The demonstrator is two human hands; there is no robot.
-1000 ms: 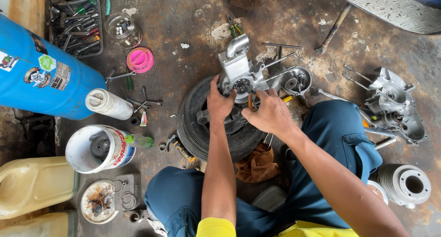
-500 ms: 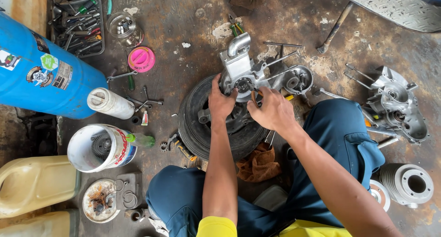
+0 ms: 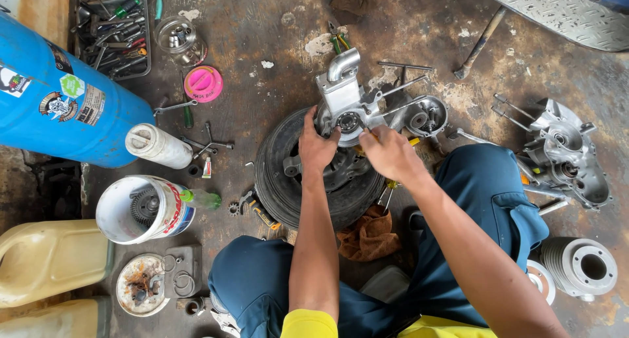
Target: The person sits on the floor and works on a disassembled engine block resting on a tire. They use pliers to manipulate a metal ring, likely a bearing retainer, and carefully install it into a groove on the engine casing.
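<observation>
Closest to me: blue trouser legs folded either side, yellow shirt hem at the bottom edge. A brown rag [image 3: 369, 236] lies on the floor between the knees, just below the tyre.

Both my arms run up to the centre. L hand [image 3: 317, 143] is curled w/ fingers closed round the left side of the engine casing [image 3: 347, 105], thumb up by the round bearing opening. R hand [image 3: 388, 153] is bunched, fingertips pinched on a thin tool [image 3: 364, 126] whose tip sits at that same opening; can't tell what kind of tool it is. The casing is silver metal w/ a bent pipe stub on top, and it rests on a black tyre [image 3: 282, 174] lying flat on the concrete floor, approx. mid-frame.

Left of the tyre: white bucket [image 3: 141, 210] tipped on its side w/ a gear inside, a small sprocket near it, a white tube [image 3: 159, 146] above. Two yellowish jerrycans [image 3: 49, 259] at bottom left. Right side: finned grey cylinder [image 3: 583, 267] at lower right, another casing half [image 3: 567, 151] w/ long studs above it.

Further off: big blue drum [image 3: 59, 99] at left, pink lid [image 3: 203, 84], glass jar, tool tray [image 3: 114, 33] at top left, hammer [image 3: 480, 44] and chequer plate at top right.
</observation>
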